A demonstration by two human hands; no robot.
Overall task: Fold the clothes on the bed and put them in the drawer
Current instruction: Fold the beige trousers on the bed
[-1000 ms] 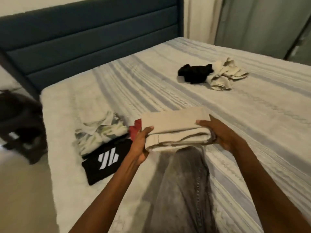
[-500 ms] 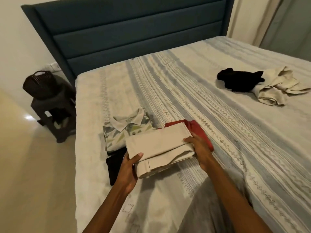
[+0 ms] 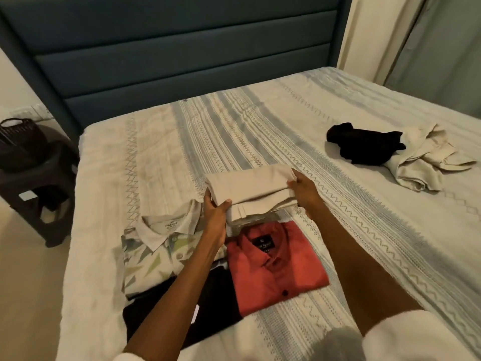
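Head view looked down on a bed (image 3: 351, 204) with a striped cover and a dark blue headboard (image 3: 182, 48). Both hands gripped a folded beige garment (image 3: 250, 188), holding it just above the cover near the middle of the bed. The left hand (image 3: 216, 214) clasped its left edge, thumb on top and fingers underneath. The right hand (image 3: 303, 190) clasped its right edge, fingers curled over the top fold.

Just in front of the beige garment lay a folded red shirt (image 3: 276, 267), collar up. Beside it to the left lay a folded leaf-print polo (image 3: 151, 254), and a folded black garment (image 3: 213, 303) sat below those two, partly hidden by the left arm.

Well apart, on the right side of the bed, a crumpled black cloth (image 3: 364, 144) touched a crumpled cream cloth (image 3: 421, 160).

On the floor left of the bed stood a dark stool (image 3: 39, 194) with a dark basket (image 3: 18, 142) on it. No drawer showed in the view.
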